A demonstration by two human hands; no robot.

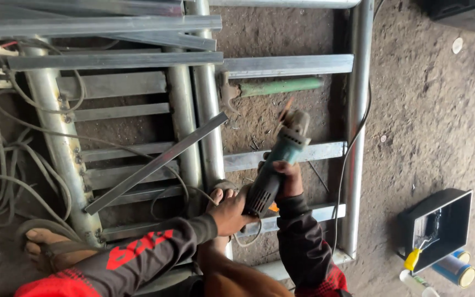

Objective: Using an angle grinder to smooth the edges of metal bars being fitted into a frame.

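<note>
My right hand (288, 179) and left hand (229, 212) sit on the angle grinder (276, 165); a hammer (270, 88) lies beyond them, a box (457, 212) far right, cables (1, 165) far left.

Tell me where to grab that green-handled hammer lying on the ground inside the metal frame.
Take the hammer by its green handle, around the middle, coming down from above. The handle lies flat and bare on the dirt between two crossbars, pointing right, with open ground around it. The head sits close to the upright pipe, which probably leaves less finger room there.
</note>
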